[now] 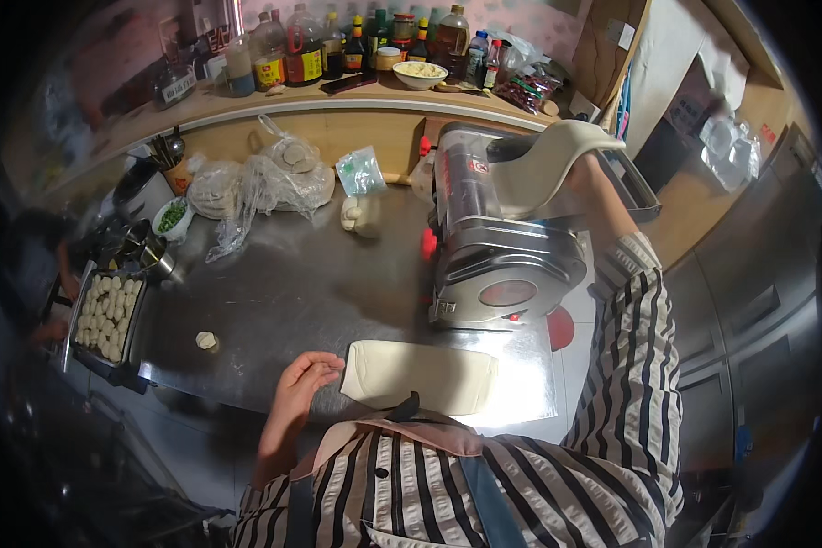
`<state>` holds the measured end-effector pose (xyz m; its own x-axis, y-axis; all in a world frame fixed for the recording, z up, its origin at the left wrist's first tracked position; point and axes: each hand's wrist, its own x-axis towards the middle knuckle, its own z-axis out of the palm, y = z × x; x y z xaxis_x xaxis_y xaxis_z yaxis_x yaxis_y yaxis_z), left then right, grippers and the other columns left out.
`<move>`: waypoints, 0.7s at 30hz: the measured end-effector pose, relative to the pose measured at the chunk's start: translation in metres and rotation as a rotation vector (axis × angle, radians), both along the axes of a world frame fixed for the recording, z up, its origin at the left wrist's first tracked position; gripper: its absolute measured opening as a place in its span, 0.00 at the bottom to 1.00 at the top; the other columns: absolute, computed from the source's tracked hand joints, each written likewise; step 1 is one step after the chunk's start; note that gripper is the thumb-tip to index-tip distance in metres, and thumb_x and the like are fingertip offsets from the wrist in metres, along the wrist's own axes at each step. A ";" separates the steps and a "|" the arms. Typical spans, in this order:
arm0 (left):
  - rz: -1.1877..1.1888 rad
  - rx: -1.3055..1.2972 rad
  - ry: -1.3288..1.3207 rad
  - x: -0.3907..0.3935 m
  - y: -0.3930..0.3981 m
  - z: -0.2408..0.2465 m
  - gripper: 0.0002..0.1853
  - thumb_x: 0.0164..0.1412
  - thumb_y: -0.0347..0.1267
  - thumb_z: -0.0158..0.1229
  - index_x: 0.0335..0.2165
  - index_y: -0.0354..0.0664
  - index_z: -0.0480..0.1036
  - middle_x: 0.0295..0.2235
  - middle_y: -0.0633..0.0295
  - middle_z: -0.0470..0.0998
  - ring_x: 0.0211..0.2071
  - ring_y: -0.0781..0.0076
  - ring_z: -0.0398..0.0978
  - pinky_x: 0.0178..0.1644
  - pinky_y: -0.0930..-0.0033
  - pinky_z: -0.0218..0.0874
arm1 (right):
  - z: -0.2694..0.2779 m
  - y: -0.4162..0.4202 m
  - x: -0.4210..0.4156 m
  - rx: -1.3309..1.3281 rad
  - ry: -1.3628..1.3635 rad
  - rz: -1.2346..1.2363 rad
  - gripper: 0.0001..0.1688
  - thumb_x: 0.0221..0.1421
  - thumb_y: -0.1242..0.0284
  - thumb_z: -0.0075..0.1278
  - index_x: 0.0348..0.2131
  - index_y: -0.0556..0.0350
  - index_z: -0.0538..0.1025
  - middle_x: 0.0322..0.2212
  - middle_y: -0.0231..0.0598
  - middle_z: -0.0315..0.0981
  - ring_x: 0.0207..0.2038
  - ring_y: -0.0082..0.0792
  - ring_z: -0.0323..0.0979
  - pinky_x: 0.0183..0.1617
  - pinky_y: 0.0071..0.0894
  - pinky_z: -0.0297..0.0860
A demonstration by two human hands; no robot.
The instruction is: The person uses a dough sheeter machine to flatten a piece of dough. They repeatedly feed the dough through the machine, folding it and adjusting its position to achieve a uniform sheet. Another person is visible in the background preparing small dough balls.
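A wide sheet of dough (548,164) drapes over the top of a metal dough sheeter (507,253). My right hand (586,171) is beneath the raised end of this sheet, its fingers mostly hidden by the dough. In front of my body, a folded slab of dough (418,377) lies on the steel table (281,288). My left hand (309,373) is just left of the slab, fingers loosely spread and slightly bent, with nothing in it. One small piece of dough (206,340) rests on the table farther left, and another dough piece (351,213) is near the back.
A tray of small dough pieces (109,315) stands at the left, near another person's hands (61,308). Plastic-wrapped dough (288,181), a bowl of chopped greens (172,218) and metal containers (154,257) line the back left. Sauce bottles (305,51) and a bowl (419,75) stand on the shelf.
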<state>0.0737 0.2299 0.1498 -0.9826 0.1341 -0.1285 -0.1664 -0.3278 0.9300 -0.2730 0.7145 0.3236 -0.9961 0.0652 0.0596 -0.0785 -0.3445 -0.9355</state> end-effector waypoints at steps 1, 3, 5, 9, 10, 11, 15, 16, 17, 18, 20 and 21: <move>-0.003 -0.004 -0.016 0.000 0.000 0.000 0.11 0.63 0.27 0.42 0.40 0.35 0.69 0.39 0.57 0.74 0.43 0.71 0.71 0.50 0.68 0.61 | 0.004 -0.002 0.009 0.155 -0.048 -0.039 0.14 0.58 0.63 0.45 0.35 0.54 0.73 0.32 0.36 0.73 0.33 0.31 0.72 0.39 0.36 0.70; -0.071 0.001 0.000 -0.012 0.012 0.002 0.11 0.63 0.27 0.42 0.40 0.35 0.69 0.39 0.57 0.74 0.43 0.71 0.71 0.50 0.68 0.60 | 0.019 0.060 0.002 0.295 0.108 0.123 0.14 0.53 0.68 0.52 0.38 0.56 0.74 0.34 0.38 0.74 0.36 0.32 0.73 0.39 0.37 0.70; -0.070 -0.013 -0.012 -0.014 0.014 0.004 0.11 0.63 0.26 0.41 0.40 0.35 0.69 0.39 0.57 0.74 0.43 0.71 0.71 0.50 0.67 0.60 | 0.030 0.053 0.014 0.312 -0.041 -0.072 0.12 0.55 0.67 0.50 0.38 0.53 0.74 0.34 0.38 0.75 0.34 0.35 0.75 0.37 0.37 0.72; -0.077 0.027 -0.019 -0.016 0.009 -0.001 0.11 0.64 0.26 0.41 0.40 0.35 0.69 0.39 0.58 0.74 0.43 0.72 0.70 0.51 0.68 0.60 | 0.070 0.047 0.048 0.444 -0.170 -0.285 0.16 0.55 0.64 0.50 0.37 0.58 0.74 0.30 0.38 0.74 0.32 0.31 0.73 0.35 0.32 0.71; -0.093 0.036 -0.017 -0.020 0.012 -0.006 0.11 0.64 0.26 0.41 0.40 0.35 0.69 0.39 0.58 0.74 0.43 0.72 0.70 0.51 0.68 0.60 | 0.077 0.048 0.054 0.566 -0.188 -0.357 0.15 0.55 0.65 0.48 0.37 0.58 0.74 0.29 0.37 0.73 0.31 0.30 0.73 0.34 0.30 0.70; -0.107 0.045 -0.014 -0.023 0.014 -0.009 0.11 0.64 0.26 0.41 0.40 0.35 0.69 0.39 0.58 0.74 0.43 0.72 0.70 0.51 0.68 0.60 | 0.075 0.057 0.054 0.687 -0.148 -0.332 0.15 0.55 0.65 0.48 0.35 0.60 0.75 0.29 0.37 0.73 0.31 0.30 0.72 0.34 0.30 0.69; -0.145 0.022 -0.036 -0.027 0.017 -0.013 0.11 0.64 0.26 0.42 0.40 0.35 0.70 0.38 0.58 0.74 0.43 0.72 0.71 0.50 0.69 0.61 | 0.052 0.057 0.062 1.253 -0.021 -0.216 0.16 0.53 0.65 0.47 0.33 0.62 0.76 0.29 0.40 0.75 0.32 0.34 0.73 0.37 0.31 0.68; -0.157 0.022 -0.035 -0.029 0.018 -0.012 0.11 0.64 0.26 0.42 0.40 0.35 0.70 0.38 0.58 0.74 0.43 0.72 0.71 0.50 0.69 0.61 | 0.050 0.056 0.065 1.465 -0.029 -0.216 0.17 0.53 0.65 0.48 0.36 0.61 0.75 0.31 0.40 0.75 0.32 0.34 0.73 0.37 0.31 0.68; -0.168 0.022 -0.034 -0.031 0.019 -0.010 0.11 0.64 0.26 0.42 0.40 0.35 0.70 0.38 0.58 0.74 0.43 0.72 0.71 0.49 0.69 0.61 | 0.048 0.057 0.066 1.677 -0.039 -0.212 0.18 0.53 0.65 0.49 0.38 0.59 0.75 0.32 0.39 0.76 0.32 0.33 0.73 0.38 0.31 0.68; -0.180 0.022 -0.032 -0.033 0.021 -0.009 0.11 0.64 0.26 0.42 0.40 0.35 0.70 0.38 0.58 0.74 0.43 0.72 0.71 0.49 0.70 0.61 | 0.045 0.068 0.063 1.781 -0.013 -0.134 0.18 0.52 0.65 0.49 0.39 0.57 0.76 0.33 0.40 0.76 0.33 0.35 0.74 0.39 0.31 0.68; -0.178 0.021 -0.037 -0.037 0.022 -0.009 0.11 0.63 0.26 0.42 0.40 0.34 0.69 0.38 0.56 0.74 0.43 0.70 0.71 0.50 0.68 0.62 | 0.036 0.075 0.064 1.832 -0.017 -0.103 0.18 0.51 0.66 0.48 0.40 0.54 0.76 0.32 0.42 0.76 0.34 0.36 0.74 0.39 0.32 0.68; -0.175 0.017 -0.041 -0.038 0.021 -0.010 0.11 0.63 0.27 0.43 0.40 0.34 0.68 0.38 0.55 0.74 0.43 0.68 0.71 0.50 0.66 0.62 | 0.028 0.073 0.069 1.786 -0.057 -0.147 0.18 0.50 0.66 0.48 0.40 0.54 0.76 0.32 0.42 0.77 0.35 0.36 0.75 0.39 0.32 0.68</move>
